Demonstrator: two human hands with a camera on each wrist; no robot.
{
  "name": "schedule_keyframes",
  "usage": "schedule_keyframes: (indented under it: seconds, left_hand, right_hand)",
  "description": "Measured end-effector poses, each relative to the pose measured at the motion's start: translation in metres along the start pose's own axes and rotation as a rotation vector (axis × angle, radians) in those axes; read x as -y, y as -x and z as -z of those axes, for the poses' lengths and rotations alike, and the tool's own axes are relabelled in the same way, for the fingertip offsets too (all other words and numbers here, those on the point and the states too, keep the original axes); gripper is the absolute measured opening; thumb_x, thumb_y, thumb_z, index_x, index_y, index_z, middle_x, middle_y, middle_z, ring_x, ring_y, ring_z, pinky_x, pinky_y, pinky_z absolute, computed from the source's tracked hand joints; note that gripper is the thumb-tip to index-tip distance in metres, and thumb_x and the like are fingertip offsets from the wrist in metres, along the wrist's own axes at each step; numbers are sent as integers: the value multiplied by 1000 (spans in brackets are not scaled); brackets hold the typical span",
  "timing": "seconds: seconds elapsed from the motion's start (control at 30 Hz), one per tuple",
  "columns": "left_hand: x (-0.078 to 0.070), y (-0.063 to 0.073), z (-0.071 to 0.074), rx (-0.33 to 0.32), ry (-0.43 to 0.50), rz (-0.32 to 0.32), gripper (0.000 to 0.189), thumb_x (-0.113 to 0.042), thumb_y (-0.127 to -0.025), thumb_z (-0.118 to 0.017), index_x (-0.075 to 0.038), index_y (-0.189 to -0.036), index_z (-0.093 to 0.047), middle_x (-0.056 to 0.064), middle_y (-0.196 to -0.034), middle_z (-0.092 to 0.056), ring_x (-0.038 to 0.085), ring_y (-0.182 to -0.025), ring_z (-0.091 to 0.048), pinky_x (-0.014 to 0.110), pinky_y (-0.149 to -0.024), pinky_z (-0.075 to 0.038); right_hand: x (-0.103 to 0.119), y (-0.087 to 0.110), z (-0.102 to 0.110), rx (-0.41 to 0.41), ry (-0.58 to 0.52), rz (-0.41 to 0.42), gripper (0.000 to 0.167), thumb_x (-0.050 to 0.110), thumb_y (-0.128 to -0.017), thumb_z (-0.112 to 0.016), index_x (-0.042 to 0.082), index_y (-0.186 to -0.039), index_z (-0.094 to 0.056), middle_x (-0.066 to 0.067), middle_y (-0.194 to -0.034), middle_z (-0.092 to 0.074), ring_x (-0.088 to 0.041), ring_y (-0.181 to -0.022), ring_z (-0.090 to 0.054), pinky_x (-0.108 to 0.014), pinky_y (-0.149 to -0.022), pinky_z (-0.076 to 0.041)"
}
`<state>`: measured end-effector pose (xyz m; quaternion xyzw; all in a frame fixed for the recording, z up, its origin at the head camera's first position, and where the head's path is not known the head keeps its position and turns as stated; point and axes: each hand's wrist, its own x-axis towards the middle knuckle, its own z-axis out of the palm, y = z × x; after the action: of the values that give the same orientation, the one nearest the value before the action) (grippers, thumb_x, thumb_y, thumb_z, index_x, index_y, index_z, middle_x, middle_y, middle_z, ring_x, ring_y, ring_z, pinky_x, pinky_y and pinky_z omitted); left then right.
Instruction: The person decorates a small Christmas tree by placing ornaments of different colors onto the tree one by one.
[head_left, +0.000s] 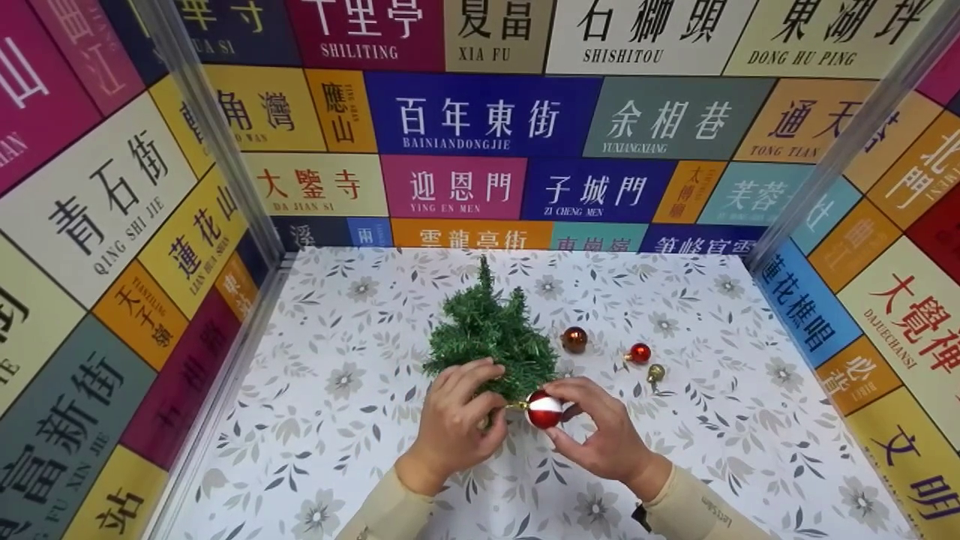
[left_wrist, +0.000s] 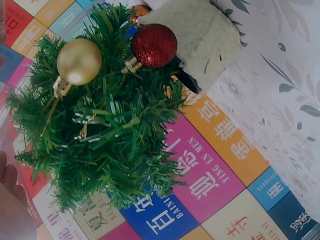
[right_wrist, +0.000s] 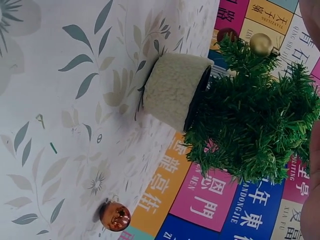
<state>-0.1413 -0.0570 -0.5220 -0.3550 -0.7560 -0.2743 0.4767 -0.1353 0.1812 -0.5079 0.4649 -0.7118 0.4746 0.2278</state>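
Note:
A small green artificial Christmas tree (head_left: pixel 491 330) stands in front of both hands. My right hand (head_left: pixel 600 427) holds a red-and-white bauble (head_left: pixel 544 409) between thumb and fingers, just before the lower branches. From the left, my left hand (head_left: pixel 459 416) pinches the bauble's gold hanging loop (head_left: pixel 517 405). On the tree hang a gold bauble (left_wrist: pixel 79 62) and a glittery red bauble (left_wrist: pixel 154 46), seen in the left wrist view. A cream fleece pot (right_wrist: pixel 175 90) bears the tree. Both wrist views catch only parts of the hands at their edges, with the held bauble out of sight.
Right of the tree lie a copper bauble (head_left: pixel 574 340), a small red bauble (head_left: pixel 639 353) and a small gold bauble (head_left: pixel 656 373). A leaf-patterned cloth (head_left: pixel 337 435) covers the table. Panels with colourful signs (head_left: pixel 480 116) enclose its back and sides.

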Motion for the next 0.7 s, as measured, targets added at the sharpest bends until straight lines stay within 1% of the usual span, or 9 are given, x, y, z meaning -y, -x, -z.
schedule_keyframes:
  seconds: [0.1, 0.17, 0.27, 0.37, 0.53, 0.7]
  left_hand:
    - [1, -1, 2, -9, -4, 1, 4, -12, -76, -63, -15, -75, -65, 10, -117, -67, 30, -113, -62, 43, -94, -48]
    - [1, -2, 3, -15, -7, 3, 4, -12, -78, -62, -15, -75, -65, 9, -116, -67, 30, -112, -63, 43, -94, -48]
    - [2, -3, 4, -20, -10, 0, 5, -12, -79, -62, -15, -76, -64, 9, -114, -68, 29, -109, -64, 43, -92, -49]
    - [2, -4, 4, -17, -10, 6, 5, -12, -78, -62, -15, -76, -65, 7, -110, -69, 27, -105, -65, 42, -89, -50]
    - [0, -3, 2, 20, -7, 34, 5, -11, -76, -65, -17, -76, -65, 2, -100, -69, 22, -93, -65, 39, -85, -50]
    - [-2, -2, 0, 69, 6, 53, 7, -12, -79, -66, -17, -75, -65, -3, -90, -66, 18, -82, -62, 37, -81, -50]
  right_hand:
    - [-1, 2, 0, 7, 10, 6, 52, -8, -71, -76, -9, -120, -61, -20, -115, -61, -21, -92, -64, -31, -57, -56]
    - [-5, 6, -2, 12, 15, 8, 53, -7, -69, -77, -9, -120, -61, -20, -113, -62, -20, -88, -64, -30, -55, -55]
    - [-17, 18, -5, 31, 32, -12, 53, -3, -71, -79, -6, -121, -62, -16, -114, -63, -16, -82, -62, -26, -54, -53]
    - [-30, 33, -10, 60, 60, -57, 54, 3, -75, -80, 1, -126, -62, -10, -118, -64, -12, -79, -61, -23, -54, -52]
    - [-37, 44, -15, 108, 104, -137, 52, 12, -81, -79, 12, -130, -61, 0, -121, -65, -8, -79, -61, -20, -57, -52]
    - [-37, 47, -18, 138, 105, -208, 49, 15, -86, -77, 17, -132, -59, 5, -121, -64, -6, -80, -63, -17, -59, -51]
